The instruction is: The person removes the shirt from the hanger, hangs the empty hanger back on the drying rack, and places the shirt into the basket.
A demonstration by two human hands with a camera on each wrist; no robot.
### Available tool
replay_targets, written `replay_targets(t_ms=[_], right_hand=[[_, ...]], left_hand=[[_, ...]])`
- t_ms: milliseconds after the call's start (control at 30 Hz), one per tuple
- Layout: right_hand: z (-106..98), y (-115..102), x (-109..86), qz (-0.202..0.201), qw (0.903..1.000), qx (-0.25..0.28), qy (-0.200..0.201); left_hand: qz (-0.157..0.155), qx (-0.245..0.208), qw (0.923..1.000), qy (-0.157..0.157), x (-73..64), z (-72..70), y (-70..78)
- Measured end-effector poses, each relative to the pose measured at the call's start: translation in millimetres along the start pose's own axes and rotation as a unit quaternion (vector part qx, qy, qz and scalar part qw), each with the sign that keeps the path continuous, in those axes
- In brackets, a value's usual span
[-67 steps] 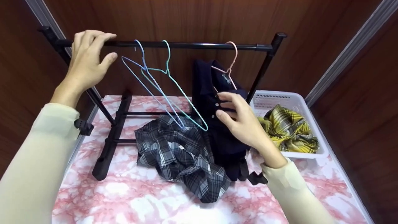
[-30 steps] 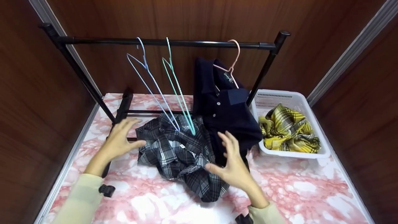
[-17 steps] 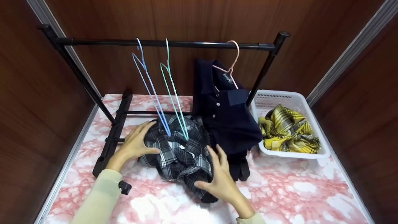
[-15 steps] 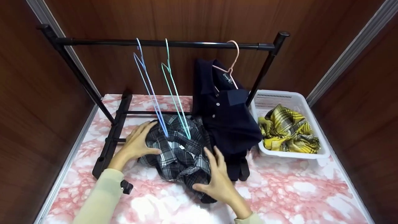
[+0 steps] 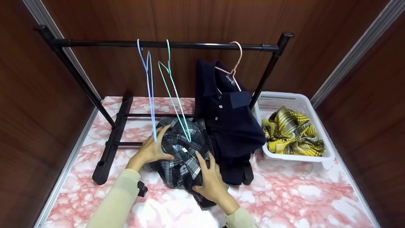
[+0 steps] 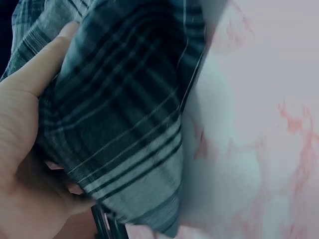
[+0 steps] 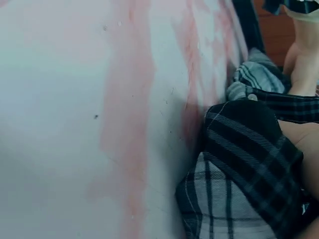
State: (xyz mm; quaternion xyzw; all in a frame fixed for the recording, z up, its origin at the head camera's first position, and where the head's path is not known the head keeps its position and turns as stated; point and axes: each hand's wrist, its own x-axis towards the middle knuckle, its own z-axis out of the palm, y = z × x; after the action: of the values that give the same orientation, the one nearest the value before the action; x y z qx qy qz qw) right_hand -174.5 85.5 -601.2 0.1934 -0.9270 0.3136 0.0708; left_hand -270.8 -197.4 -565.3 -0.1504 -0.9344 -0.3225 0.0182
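Observation:
A crumpled dark grey plaid shirt [image 5: 175, 174] lies in a heap on the table under the rack. My left hand [image 5: 152, 151] grips its left side; in the left wrist view the thumb [image 6: 42, 67] lies over the cloth and the fingers curl beneath it. My right hand [image 5: 212, 182] holds the shirt's right side, fingers and thumb spread around the folds. In the right wrist view, plaid cloth [image 7: 239, 164] bulges beside this hand, which is mostly cut off. A blue hanger [image 5: 153, 104] hangs down over my left hand, and a green hanger [image 5: 175, 95] reaches over the shirt.
A black rack [image 5: 196, 45] stands across the back, its foot [image 5: 107, 155] at left. A navy polo shirt [image 5: 234, 123] hangs on a pink hanger [image 5: 238, 60] at right. Beyond it, a white basket [image 5: 329, 142] holds a yellow plaid garment [image 5: 291, 126].
From the rack bar and the navy polo shirt, my hands came down to the plaid shirt and closed in on it, gathering it narrower. The blue hanger swung and turned edge-on.

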Motion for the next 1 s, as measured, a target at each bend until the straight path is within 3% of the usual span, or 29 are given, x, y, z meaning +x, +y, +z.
replay_targets(t_ms=[133, 300, 600, 733, 1000], right_hand=[[4.4, 1.8, 9.1, 0.000, 1.0000, -0.008, 0.000], [9.7, 6.4, 18.3, -0.014, 0.9996, -0.022, 0.008], [16.6, 11.9, 33.5, -0.045, 0.9982, -0.013, 0.037], [18.2, 14.0, 38.5, -0.055, 0.9970, -0.011, 0.053], [16.8, 20.8, 43.1, -0.051, 0.9964, 0.011, 0.067]], left_hand=[[0.026, -0.012, 0.9996, 0.009, 3.2, 5.1, 2.8], [0.052, 0.014, 0.9983, 0.022, 8.5, 12.1, 3.7], [0.038, 0.042, 0.9978, 0.035, 7.2, 20.9, 7.9], [0.062, 0.048, 0.9958, 0.048, 6.7, 21.1, 11.1], [0.069, 0.008, 0.9969, 0.039, 0.0, 25.4, 10.8]])
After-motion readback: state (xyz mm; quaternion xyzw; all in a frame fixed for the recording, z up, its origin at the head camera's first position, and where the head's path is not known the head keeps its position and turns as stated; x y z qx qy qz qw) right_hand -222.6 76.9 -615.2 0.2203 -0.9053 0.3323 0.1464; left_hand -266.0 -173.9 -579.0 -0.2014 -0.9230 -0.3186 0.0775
